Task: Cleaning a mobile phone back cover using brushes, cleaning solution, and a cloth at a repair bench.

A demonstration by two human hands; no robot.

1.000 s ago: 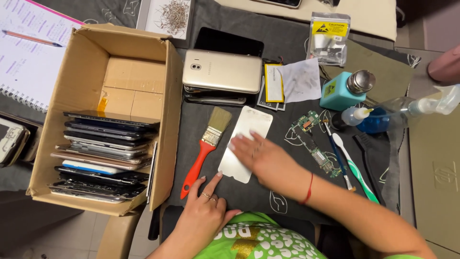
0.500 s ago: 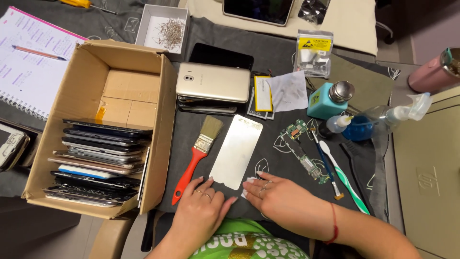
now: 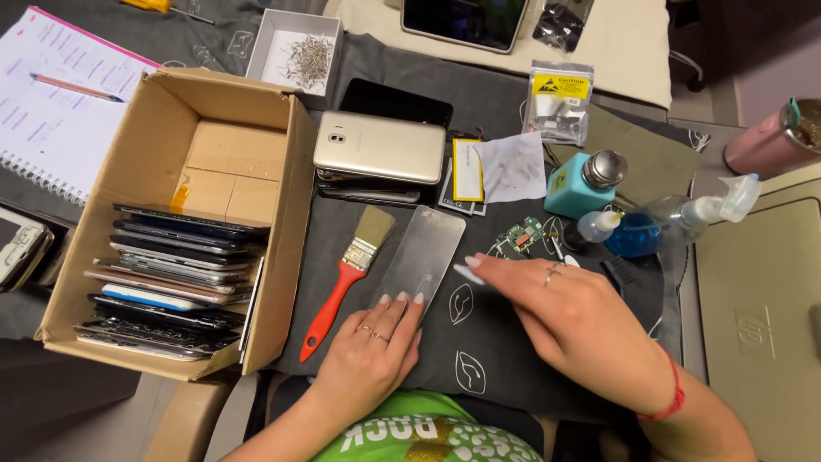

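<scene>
A flat silvery phone panel (image 3: 425, 252) lies tilted on the dark mat (image 3: 479, 342). My left hand (image 3: 369, 351) rests palm down with its fingertips on the panel's near end, not closed around it. My right hand (image 3: 575, 323) hovers over the mat to the right, fingers stretched out, and its long nails point at the panel's right edge. It holds nothing. A red-handled paintbrush (image 3: 340, 289) lies just left of the panel. A small green circuit board (image 3: 522, 234) sits beyond my right fingers.
An open cardboard box (image 3: 227, 150) at left holds several stacked phones. A gold phone (image 3: 380, 145) tops a small stack behind the panel, beside a yellow battery (image 3: 468, 169). A teal dispenser (image 3: 583, 181), a blue-liquid squeeze bottle (image 3: 654, 227), a screw tray (image 3: 295, 51), a notebook (image 3: 60, 94) and a grey laptop (image 3: 761, 325) surround the mat.
My right hand came off the panel, drew back toward me, then reached forward to the panel's right side. My left hand slid up onto the panel's near end.
</scene>
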